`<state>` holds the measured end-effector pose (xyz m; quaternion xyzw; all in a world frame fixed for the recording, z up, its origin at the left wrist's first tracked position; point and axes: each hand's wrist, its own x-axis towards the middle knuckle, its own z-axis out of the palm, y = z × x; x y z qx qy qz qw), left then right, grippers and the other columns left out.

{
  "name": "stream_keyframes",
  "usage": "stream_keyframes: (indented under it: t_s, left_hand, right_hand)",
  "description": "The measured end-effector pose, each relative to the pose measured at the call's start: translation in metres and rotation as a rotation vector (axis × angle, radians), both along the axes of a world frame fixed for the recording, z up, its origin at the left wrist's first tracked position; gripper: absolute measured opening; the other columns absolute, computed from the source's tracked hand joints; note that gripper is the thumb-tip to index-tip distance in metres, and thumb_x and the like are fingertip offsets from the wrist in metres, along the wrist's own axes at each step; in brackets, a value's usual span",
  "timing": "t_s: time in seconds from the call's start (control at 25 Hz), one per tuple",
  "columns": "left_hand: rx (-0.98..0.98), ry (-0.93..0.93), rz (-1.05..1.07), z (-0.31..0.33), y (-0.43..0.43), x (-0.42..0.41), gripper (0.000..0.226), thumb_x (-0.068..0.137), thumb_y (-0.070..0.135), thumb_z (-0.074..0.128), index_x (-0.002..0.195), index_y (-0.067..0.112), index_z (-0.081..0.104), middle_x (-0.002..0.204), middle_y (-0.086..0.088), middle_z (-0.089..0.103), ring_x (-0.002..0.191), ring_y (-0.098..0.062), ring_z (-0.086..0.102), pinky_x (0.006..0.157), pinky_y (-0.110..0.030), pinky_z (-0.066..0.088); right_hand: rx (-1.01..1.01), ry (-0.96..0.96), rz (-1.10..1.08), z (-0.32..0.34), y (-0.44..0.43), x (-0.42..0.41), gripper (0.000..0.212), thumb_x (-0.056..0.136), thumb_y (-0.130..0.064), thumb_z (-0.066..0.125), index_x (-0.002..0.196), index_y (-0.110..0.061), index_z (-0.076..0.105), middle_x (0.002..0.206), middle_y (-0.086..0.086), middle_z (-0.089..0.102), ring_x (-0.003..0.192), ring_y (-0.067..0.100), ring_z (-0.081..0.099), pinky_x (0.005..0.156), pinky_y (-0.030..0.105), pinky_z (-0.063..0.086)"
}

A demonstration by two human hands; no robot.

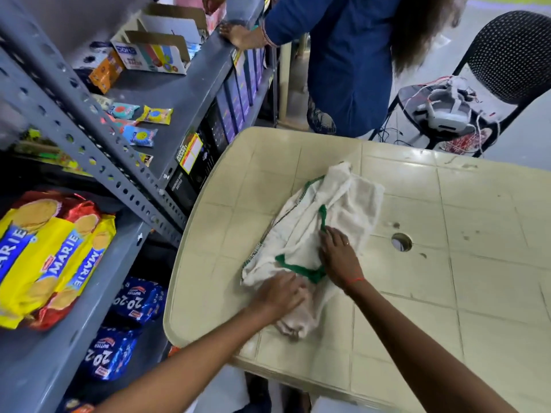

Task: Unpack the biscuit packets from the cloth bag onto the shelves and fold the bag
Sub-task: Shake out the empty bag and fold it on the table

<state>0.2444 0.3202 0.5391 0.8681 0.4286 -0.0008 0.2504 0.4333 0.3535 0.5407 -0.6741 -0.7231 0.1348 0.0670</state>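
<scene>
The cloth bag point(313, 231) lies crumpled on the table point(447, 263), pressed flat by the left hand point(283, 293) and right hand point(338, 253), neither grip closed. Unsmoothed bunched layers could be folded crookedly or slide toward the table's near edge.

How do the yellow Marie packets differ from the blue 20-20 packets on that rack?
The Marie packets are yellow and red, and lie on a higher shelf. The 20-20 packets are dark blue and sit on the lower shelves. The Marie packets look larger. Both are shelved biscuit packets.
</scene>
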Motion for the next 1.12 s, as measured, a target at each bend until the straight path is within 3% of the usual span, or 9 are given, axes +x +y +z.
stream_keyframes:
  t_s: [0.08, 0.28, 0.4, 0.48, 0.64, 0.72, 0.84, 0.96, 1.12]
  left_hand:
    - [0.312, 0.167, -0.175, 0.001, 0.006, -0.033, 0.059, 0.076, 0.065, 0.044, 0.110, 0.023, 0.068, 0.110, 0.002, 0.070, 0.103, -0.019, 0.067, 0.089, -0.032, 0.047]
    - [0.316, 0.480, -0.330, -0.010, 0.021, -0.091, 0.090, 0.067, 0.077, 0.052, 0.134, 0.017, 0.055, 0.141, -0.005, 0.055, 0.128, -0.021, 0.055, 0.103, -0.046, 0.047]
    - [0.410, 0.436, -0.349, -0.006, 0.026, -0.083, 0.070, 0.051, 0.056, 0.080, 0.112, 0.021, 0.072, 0.120, 0.000, 0.071, 0.107, -0.015, 0.069, 0.088, -0.033, 0.056]
    - [0.478, 0.415, -0.341, 0.008, 0.031, -0.070, 0.047, 0.047, 0.044, 0.085, 0.087, 0.020, 0.077, 0.098, 0.003, 0.078, 0.089, -0.013, 0.073, 0.079, -0.025, 0.056]
    - [-0.036, 0.377, -0.149, 0.033, 0.031, -0.046, 0.029, 0.084, 0.038, 0.049, 0.089, 0.015, 0.066, 0.093, -0.010, 0.072, 0.086, -0.029, 0.066, 0.071, -0.030, 0.043]
    - [-0.340, 0.322, -0.101, 0.041, 0.024, -0.038, 0.032, 0.087, 0.042, 0.047, 0.080, 0.014, 0.061, 0.080, -0.011, 0.063, 0.069, -0.025, 0.057, 0.053, -0.026, 0.035]
    - [-0.601, 0.286, -0.187, 0.053, 0.019, -0.034, 0.037, 0.079, 0.056, 0.061, 0.072, 0.020, 0.058, 0.068, 0.000, 0.058, 0.058, -0.015, 0.052, 0.051, -0.027, 0.037]
    - [-0.618, 0.329, -0.103, 0.057, 0.038, -0.036, 0.044, 0.076, 0.044, 0.073, 0.105, 0.014, 0.061, 0.107, -0.007, 0.067, 0.093, -0.024, 0.064, 0.078, -0.034, 0.051]
    - [-0.117, 0.511, 0.235, 0.054, 0.042, -0.032, 0.070, 0.079, 0.054, 0.062, 0.134, 0.015, 0.040, 0.135, -0.011, 0.051, 0.123, -0.030, 0.048, 0.098, -0.041, 0.040]
  right_hand:
    - [0.134, 0.026, 0.166, -0.008, -0.044, -0.013, 0.053, 0.081, -0.031, 0.069, 0.123, 0.001, 0.060, 0.129, 0.026, 0.059, 0.118, 0.041, 0.057, 0.099, 0.049, 0.051]
    - [-0.203, -0.216, 0.385, -0.021, -0.117, -0.043, 0.087, 0.069, -0.074, 0.046, 0.135, -0.017, 0.052, 0.143, 0.018, 0.049, 0.131, 0.032, 0.048, 0.110, 0.051, 0.031]
    - [-0.152, -0.105, 0.282, -0.017, -0.116, -0.047, 0.059, 0.072, -0.034, 0.072, 0.127, -0.018, 0.061, 0.137, 0.013, 0.057, 0.125, 0.029, 0.056, 0.101, 0.048, 0.048]
    - [-0.222, 0.138, 0.146, -0.005, -0.104, -0.040, 0.042, 0.091, -0.020, 0.058, 0.133, -0.015, 0.055, 0.140, 0.013, 0.054, 0.129, 0.029, 0.052, 0.104, 0.037, 0.045]
    - [-0.528, 0.504, -0.262, 0.022, -0.087, -0.019, 0.038, 0.099, -0.030, 0.044, 0.122, -0.004, 0.059, 0.118, 0.020, 0.066, 0.102, 0.028, 0.062, 0.085, 0.035, 0.047]
    - [-0.810, 0.678, -0.400, 0.024, -0.088, -0.007, 0.032, 0.096, -0.027, 0.048, 0.118, -0.005, 0.056, 0.113, 0.016, 0.058, 0.099, 0.025, 0.053, 0.081, 0.037, 0.047]
    - [-1.041, 0.881, -0.501, 0.024, -0.098, 0.008, 0.035, 0.094, -0.026, 0.051, 0.122, -0.005, 0.051, 0.104, 0.013, 0.052, 0.094, 0.026, 0.052, 0.078, 0.039, 0.047]
    - [-0.817, 0.868, -0.523, 0.026, -0.088, 0.009, 0.032, 0.094, -0.030, 0.053, 0.114, -0.006, 0.057, 0.097, 0.011, 0.055, 0.087, 0.024, 0.055, 0.076, 0.038, 0.044]
    - [-0.088, 0.241, -0.386, 0.016, -0.083, -0.007, 0.042, 0.092, -0.029, 0.055, 0.127, -0.007, 0.051, 0.130, 0.015, 0.056, 0.117, 0.032, 0.055, 0.095, 0.037, 0.047]
